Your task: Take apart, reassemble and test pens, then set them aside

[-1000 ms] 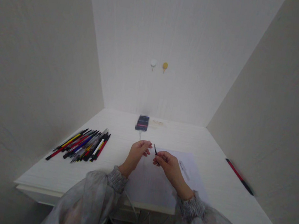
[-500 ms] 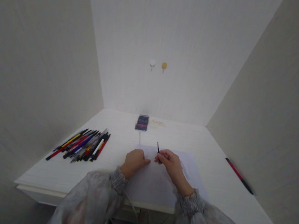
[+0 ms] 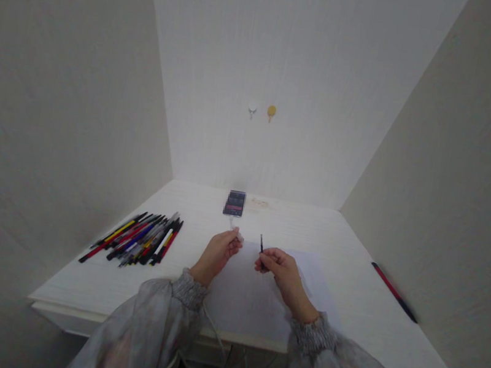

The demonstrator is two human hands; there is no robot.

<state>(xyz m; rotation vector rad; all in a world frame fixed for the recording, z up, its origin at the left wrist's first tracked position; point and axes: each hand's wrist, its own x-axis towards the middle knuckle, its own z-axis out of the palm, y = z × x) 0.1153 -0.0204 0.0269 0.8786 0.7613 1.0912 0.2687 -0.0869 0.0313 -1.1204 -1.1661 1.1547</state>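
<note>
My right hand [image 3: 279, 267] is closed on a thin dark pen part [image 3: 261, 244] that points up and away, over a white sheet of paper [image 3: 255, 297] on the white desk [image 3: 350, 288]. My left hand [image 3: 220, 251] is raised just left of it, fingers pinched on something small and pale that I cannot make out. A clear pen barrel [image 3: 305, 277] seems to lie on the paper right of my right hand.
A row of several pens [image 3: 138, 238] in red, yellow, blue and black lies at the left. A phone [image 3: 234, 203] with a white cable lies at the back. A red and black pen [image 3: 394, 291] lies by the right wall. Two hooks [image 3: 261, 110] hang on the back wall.
My left hand dropped to the paper half a second ago and has now lifted again, fingers pinched. My right hand kept the dark part and barely moved.
</note>
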